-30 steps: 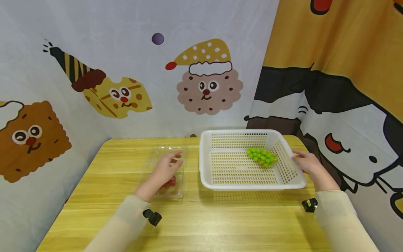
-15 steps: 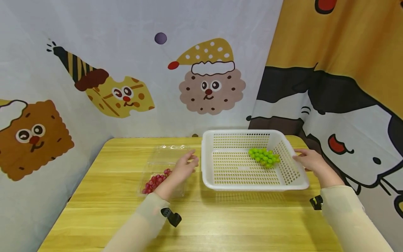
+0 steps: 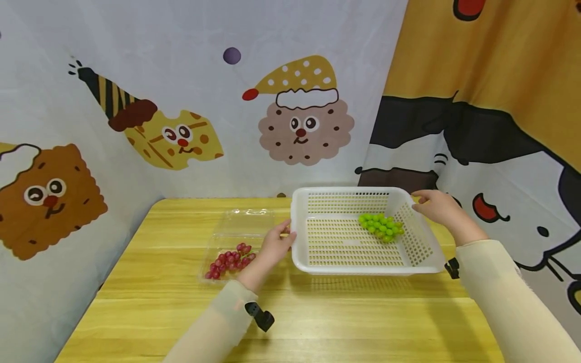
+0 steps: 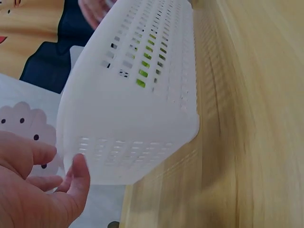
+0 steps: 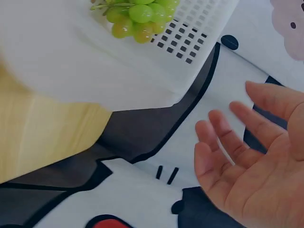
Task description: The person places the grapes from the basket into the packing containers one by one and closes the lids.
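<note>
A white perforated plastic basket (image 3: 354,269) stands on the table with a bunch of green grapes (image 3: 380,228) in its right part. At the basket's left rim is my left hand (image 3: 274,244), its fingers loosely bent. In the left wrist view the thumb (image 4: 80,178) lies close against the basket's outer wall (image 4: 109,109); whether it presses there I cannot tell. My right hand (image 3: 440,209) hovers by the back right corner. The right wrist view shows its relaxed fingers (image 5: 221,126) apart from the basket, holding nothing.
Left of the basket lies an opened clear plastic box (image 3: 247,222) with a bunch of red grapes (image 3: 229,261) in it. The wooden table (image 3: 327,322) ends at a cartoon-printed curtain (image 3: 190,60) behind.
My left hand has moved right from above the clear box to the basket's left rim, uncovering the red grapes. My right hand has shifted toward the basket's back right corner.
</note>
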`<state>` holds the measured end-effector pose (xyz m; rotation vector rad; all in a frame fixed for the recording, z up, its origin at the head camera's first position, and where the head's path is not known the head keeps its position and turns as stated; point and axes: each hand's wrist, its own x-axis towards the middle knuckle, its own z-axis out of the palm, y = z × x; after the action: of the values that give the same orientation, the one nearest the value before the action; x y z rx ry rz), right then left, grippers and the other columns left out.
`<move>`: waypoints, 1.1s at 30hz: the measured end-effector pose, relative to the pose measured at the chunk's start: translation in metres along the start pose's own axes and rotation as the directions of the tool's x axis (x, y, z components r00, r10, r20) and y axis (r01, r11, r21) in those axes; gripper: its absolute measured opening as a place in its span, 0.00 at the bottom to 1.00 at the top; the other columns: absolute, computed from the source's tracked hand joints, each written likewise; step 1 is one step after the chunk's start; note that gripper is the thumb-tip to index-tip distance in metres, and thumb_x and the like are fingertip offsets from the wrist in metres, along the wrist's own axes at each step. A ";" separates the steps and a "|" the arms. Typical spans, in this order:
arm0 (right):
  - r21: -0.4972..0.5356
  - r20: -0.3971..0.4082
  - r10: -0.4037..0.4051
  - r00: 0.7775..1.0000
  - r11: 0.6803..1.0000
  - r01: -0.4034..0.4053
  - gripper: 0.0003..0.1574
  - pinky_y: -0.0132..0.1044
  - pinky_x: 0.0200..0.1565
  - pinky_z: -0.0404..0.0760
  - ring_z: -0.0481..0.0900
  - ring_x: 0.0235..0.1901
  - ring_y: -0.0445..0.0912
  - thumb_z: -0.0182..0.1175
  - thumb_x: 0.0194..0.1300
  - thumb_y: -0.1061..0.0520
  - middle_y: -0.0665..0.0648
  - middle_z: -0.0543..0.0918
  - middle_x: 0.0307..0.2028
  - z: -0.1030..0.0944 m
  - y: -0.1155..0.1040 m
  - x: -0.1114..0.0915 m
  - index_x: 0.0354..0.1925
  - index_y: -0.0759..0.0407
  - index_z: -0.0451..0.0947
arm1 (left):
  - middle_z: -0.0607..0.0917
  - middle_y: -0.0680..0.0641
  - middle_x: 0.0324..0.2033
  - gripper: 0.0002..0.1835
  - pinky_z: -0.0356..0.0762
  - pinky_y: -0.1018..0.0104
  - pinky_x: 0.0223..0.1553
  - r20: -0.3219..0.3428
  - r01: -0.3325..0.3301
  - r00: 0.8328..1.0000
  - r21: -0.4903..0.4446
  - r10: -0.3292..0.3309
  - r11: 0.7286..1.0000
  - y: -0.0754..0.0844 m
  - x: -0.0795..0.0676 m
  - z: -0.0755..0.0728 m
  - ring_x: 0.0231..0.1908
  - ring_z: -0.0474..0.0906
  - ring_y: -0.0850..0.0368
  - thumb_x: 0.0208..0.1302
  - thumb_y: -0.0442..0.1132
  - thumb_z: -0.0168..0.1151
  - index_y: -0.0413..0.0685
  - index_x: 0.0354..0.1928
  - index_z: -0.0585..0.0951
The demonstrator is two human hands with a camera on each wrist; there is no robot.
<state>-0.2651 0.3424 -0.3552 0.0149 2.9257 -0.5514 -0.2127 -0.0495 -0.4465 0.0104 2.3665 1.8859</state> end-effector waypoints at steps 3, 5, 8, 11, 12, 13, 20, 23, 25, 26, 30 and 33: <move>-0.008 0.006 -0.043 0.999 0.999 0.043 0.31 0.58 0.45 0.73 0.68 0.51 0.66 0.52 0.69 0.51 0.73 0.69 0.55 -0.003 -0.013 0.006 0.65 0.66 0.64 | 0.77 0.36 0.48 0.26 0.82 0.62 0.38 -0.025 0.016 1.000 -0.025 -0.017 1.000 0.000 0.000 0.003 0.36 0.79 0.54 0.67 0.32 0.54 0.38 0.67 0.66; -0.029 0.010 -0.099 0.995 0.995 0.099 0.30 0.57 0.45 0.73 0.69 0.51 0.65 0.53 0.69 0.53 0.73 0.70 0.55 -0.004 -0.021 0.011 0.64 0.66 0.65 | 0.76 0.37 0.48 0.26 0.81 0.66 0.37 -0.037 0.036 0.999 -0.051 -0.038 0.998 -0.001 0.001 0.003 0.35 0.78 0.56 0.67 0.31 0.54 0.38 0.67 0.66; -0.060 0.026 -0.183 0.983 0.981 0.184 0.29 0.58 0.47 0.73 0.70 0.51 0.65 0.54 0.68 0.55 0.73 0.72 0.54 -0.003 -0.031 0.019 0.63 0.67 0.67 | 0.75 0.38 0.47 0.26 0.80 0.68 0.36 -0.047 0.059 0.997 -0.083 -0.063 0.995 -0.003 0.002 0.004 0.34 0.76 0.58 0.67 0.31 0.54 0.38 0.67 0.66; -0.085 0.060 -0.247 0.967 0.964 0.251 0.29 0.60 0.50 0.72 0.70 0.53 0.66 0.56 0.67 0.56 0.73 0.72 0.55 -0.001 -0.038 0.028 0.63 0.67 0.67 | 0.75 0.39 0.46 0.25 0.80 0.69 0.36 -0.055 0.070 0.996 -0.104 -0.076 0.992 -0.005 0.003 0.004 0.34 0.76 0.59 0.67 0.31 0.55 0.37 0.65 0.67; -0.092 0.074 -0.261 0.963 0.959 0.267 0.29 0.61 0.52 0.70 0.69 0.55 0.67 0.57 0.67 0.56 0.73 0.71 0.56 0.001 -0.039 0.030 0.63 0.66 0.68 | 0.75 0.39 0.46 0.25 0.80 0.69 0.36 -0.059 0.072 0.995 -0.108 -0.079 0.992 -0.005 0.003 0.004 0.33 0.76 0.59 0.66 0.31 0.55 0.37 0.65 0.68; -0.095 0.091 -0.274 0.957 0.955 0.282 0.29 0.63 0.54 0.68 0.67 0.57 0.67 0.57 0.66 0.55 0.73 0.71 0.57 0.002 -0.041 0.032 0.63 0.65 0.68 | 0.75 0.39 0.46 0.24 0.80 0.69 0.35 -0.062 0.073 0.995 -0.110 -0.080 0.991 -0.005 0.003 0.005 0.33 0.76 0.59 0.66 0.31 0.55 0.37 0.65 0.69; -0.084 0.254 -0.372 0.893 0.911 0.403 0.29 0.64 0.60 0.62 0.61 0.63 0.67 0.60 0.65 0.54 0.70 0.67 0.63 0.015 -0.047 0.047 0.63 0.58 0.71 | 0.76 0.40 0.45 0.24 0.79 0.71 0.33 -0.070 0.090 0.993 -0.119 -0.098 0.989 -0.003 0.004 0.004 0.33 0.75 0.60 0.66 0.31 0.56 0.38 0.64 0.70; -0.060 0.311 -0.325 0.893 0.931 0.360 0.30 0.65 0.61 0.61 0.59 0.65 0.67 0.60 0.65 0.55 0.69 0.65 0.65 0.020 -0.052 0.051 0.64 0.56 0.69 | 0.76 0.41 0.45 0.24 0.79 0.71 0.33 -0.070 0.090 0.993 -0.123 -0.099 0.988 -0.002 0.003 0.004 0.33 0.75 0.60 0.66 0.30 0.56 0.38 0.64 0.70; -0.057 0.345 -0.269 0.899 0.950 0.306 0.31 0.64 0.62 0.60 0.57 0.66 0.66 0.59 0.65 0.55 0.68 0.62 0.67 0.023 -0.054 0.054 0.66 0.53 0.67 | 0.75 0.42 0.43 0.24 0.78 0.70 0.33 -0.065 0.091 0.993 -0.137 -0.101 0.986 -0.003 0.004 0.004 0.32 0.75 0.61 0.66 0.30 0.56 0.39 0.64 0.70; -0.053 0.359 -0.242 0.901 0.959 0.279 0.31 0.64 0.62 0.59 0.56 0.66 0.66 0.58 0.66 0.55 0.68 0.61 0.68 0.024 -0.055 0.055 0.66 0.52 0.67 | 0.75 0.43 0.42 0.24 0.78 0.69 0.33 -0.062 0.090 0.993 -0.141 -0.100 0.986 -0.003 0.004 0.004 0.32 0.74 0.62 0.66 0.30 0.56 0.39 0.64 0.70; -0.052 0.408 -0.197 0.891 0.970 0.238 0.33 0.64 0.64 0.57 0.54 0.67 0.66 0.56 0.67 0.56 0.68 0.58 0.69 0.029 -0.057 0.060 0.69 0.53 0.63 | 0.73 0.47 0.39 0.24 0.78 0.64 0.35 -0.042 0.091 0.994 -0.175 -0.100 0.980 -0.004 0.005 0.004 0.29 0.73 0.64 0.66 0.30 0.55 0.42 0.64 0.71; -0.040 0.426 -0.170 0.889 0.978 0.207 0.34 0.65 0.64 0.55 0.51 0.68 0.66 0.55 0.68 0.55 0.68 0.55 0.70 0.031 -0.056 0.063 0.70 0.53 0.60 | 0.72 0.48 0.38 0.24 0.78 0.65 0.35 -0.031 0.084 0.995 -0.185 -0.092 0.979 -0.004 0.004 0.003 0.28 0.72 0.64 0.67 0.30 0.55 0.42 0.65 0.70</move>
<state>-0.3241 0.2774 -0.3736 -0.3588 2.5340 -0.3955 -0.2164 -0.0475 -0.4518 -0.1471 2.1678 2.0714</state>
